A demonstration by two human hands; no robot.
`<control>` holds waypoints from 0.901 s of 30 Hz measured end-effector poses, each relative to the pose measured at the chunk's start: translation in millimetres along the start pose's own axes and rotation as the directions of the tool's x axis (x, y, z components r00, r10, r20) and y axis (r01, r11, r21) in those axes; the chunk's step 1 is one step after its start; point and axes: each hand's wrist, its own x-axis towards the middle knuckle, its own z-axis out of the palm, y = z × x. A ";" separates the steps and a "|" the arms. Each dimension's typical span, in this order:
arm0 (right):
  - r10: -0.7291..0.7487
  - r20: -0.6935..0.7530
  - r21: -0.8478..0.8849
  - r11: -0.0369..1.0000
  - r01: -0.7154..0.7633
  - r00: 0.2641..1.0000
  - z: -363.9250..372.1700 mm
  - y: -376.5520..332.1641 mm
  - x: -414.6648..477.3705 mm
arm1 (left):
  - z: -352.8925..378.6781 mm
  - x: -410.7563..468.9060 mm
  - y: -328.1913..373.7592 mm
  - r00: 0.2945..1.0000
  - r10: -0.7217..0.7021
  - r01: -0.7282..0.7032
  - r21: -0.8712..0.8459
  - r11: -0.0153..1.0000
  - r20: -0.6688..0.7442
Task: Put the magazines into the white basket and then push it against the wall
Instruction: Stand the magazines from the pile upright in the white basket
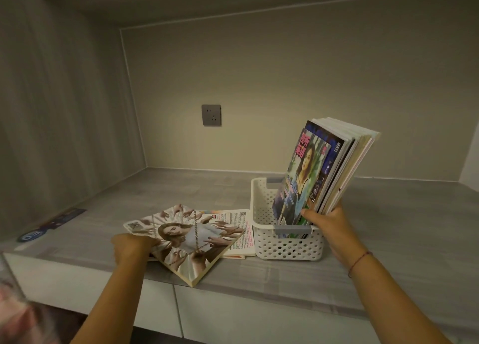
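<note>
A white perforated basket (261, 203) with grey handles stands on the grey counter, well short of the back wall. Several magazines (326, 162) stand upright in it, leaning right, and my right hand (328, 222) grips their lower edge at the basket's near right corner. Left of the basket, my left hand (132, 246) holds the near left edge of a thick magazine (191, 240) with a woman and many hands on its cover, lifted slightly with one corner past the counter's front edge. Under it lies another magazine (238, 222) with printed text, flat against the basket's left side.
The grey counter (181, 188) sits in a recess with a side panel on the left and a back wall bearing a grey power socket (211, 115). A dark blue sticker (51, 224) lies at the counter's left. White drawer fronts (233, 315) run below the front edge.
</note>
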 end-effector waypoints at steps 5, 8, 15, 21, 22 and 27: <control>0.002 0.008 -0.020 1.000 -0.002 1.000 -0.6 2.5 1.9 | 10.3 -4.5 -0.2 0.976 0.148 -0.128 -0.127 0.984 0.158; 0.009 0.001 -0.027 1.000 -0.009 1.000 -1.0 3.5 2.9 | 12.8 -10.5 7.6 0.905 0.149 -0.040 -0.270 0.962 0.397; 0.006 0.000 -0.024 1.000 -0.006 1.000 -0.9 7.6 4.8 | 2.5 -37.5 60.0 0.871 0.426 -0.232 -0.559 0.796 0.245; 0.014 -0.014 -0.015 1.000 -0.014 1.000 -0.9 7.5 4.6 | 13.5 -118.2 131.0 0.695 0.714 -0.592 -0.633 0.499 -0.086; 0.011 -0.009 -0.019 1.000 -0.011 1.000 -0.5 7.6 4.3 | 20.6 -131.2 137.0 0.660 0.743 -0.641 -0.601 0.478 -0.113; 0.009 0.018 -0.022 1.000 -0.009 1.000 -2.3 5.1 4.8 | 76.9 -177.0 141.2 0.556 0.830 -0.781 -0.372 0.502 -0.049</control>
